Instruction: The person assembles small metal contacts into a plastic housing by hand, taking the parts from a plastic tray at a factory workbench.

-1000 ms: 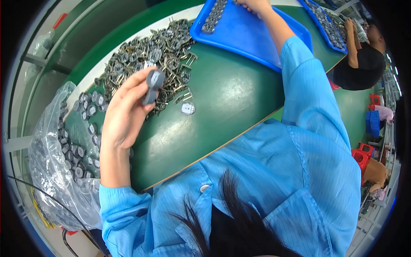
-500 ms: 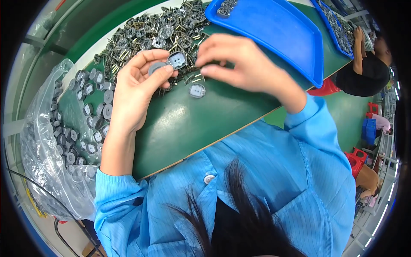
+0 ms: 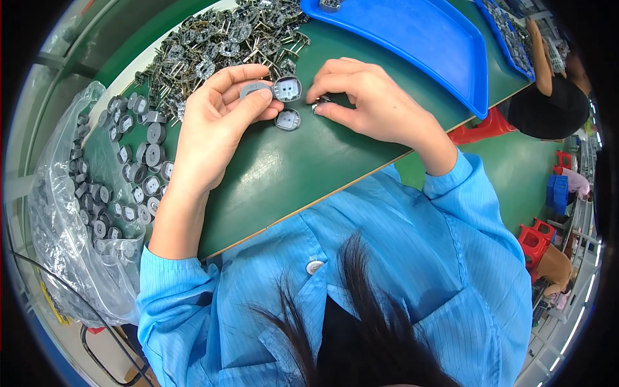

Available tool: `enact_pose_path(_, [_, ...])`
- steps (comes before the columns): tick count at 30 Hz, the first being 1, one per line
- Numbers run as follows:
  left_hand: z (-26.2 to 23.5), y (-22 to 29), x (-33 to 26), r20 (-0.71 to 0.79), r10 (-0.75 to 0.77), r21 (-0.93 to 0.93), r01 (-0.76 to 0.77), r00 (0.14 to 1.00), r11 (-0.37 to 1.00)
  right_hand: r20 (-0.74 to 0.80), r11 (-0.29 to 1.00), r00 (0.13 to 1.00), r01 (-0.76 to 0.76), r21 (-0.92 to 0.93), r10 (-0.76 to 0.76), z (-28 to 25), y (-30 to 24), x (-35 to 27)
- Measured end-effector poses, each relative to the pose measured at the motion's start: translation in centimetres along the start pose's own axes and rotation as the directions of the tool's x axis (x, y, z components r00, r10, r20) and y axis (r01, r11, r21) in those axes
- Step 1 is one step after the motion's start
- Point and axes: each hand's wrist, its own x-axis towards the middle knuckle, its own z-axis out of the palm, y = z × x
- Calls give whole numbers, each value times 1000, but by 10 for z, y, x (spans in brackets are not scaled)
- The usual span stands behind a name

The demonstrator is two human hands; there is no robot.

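Note:
My left hand [image 3: 222, 119] is closed on small grey plastic housings. One grey housing [image 3: 287, 89] shows its hollow inner side, with dark holes in a pale floor, past the fingertips; a second grey piece [image 3: 255, 88] sits between thumb and fingers. Just below the fingertips, another open housing [image 3: 287, 119] lies on the green tabletop. To the right, my right hand [image 3: 374, 103] pinches a small dark part with metal bits [image 3: 320, 103], mostly covered by the fingers, a short gap away from the left hand's housing.
Beyond my hands lies a heap of metal-pronged parts [image 3: 225, 39]. Many grey housings [image 3: 155, 155] spread at left beside a clear plastic bag [image 3: 58, 226]. A blue tray [image 3: 412, 39] stands at back right. Another person [image 3: 548, 103] works at far right near a red stool [image 3: 483, 129].
My right hand has come away from the edge of the heap and now pinches a small metal part. My left hand still holds the housings. The view has shifted slightly.

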Motion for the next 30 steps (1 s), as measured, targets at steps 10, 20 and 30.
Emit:
enact_pose_path(10, [5, 1, 2, 39, -69, -52, 71, 997, 996, -248, 820, 918, -126, 559, 310, 10, -15, 12])
enact_pose_path(20, [6, -1, -5, 19, -10, -57, 11, 1000, 998, -87, 655, 890, -261, 710, 448, 10, -28, 7])
enact_pose_path(30, [13, -3, -12, -32, 15, -180, -20, 999, 984, -413, 998, 911, 33, 58, -6, 10, -38, -4])
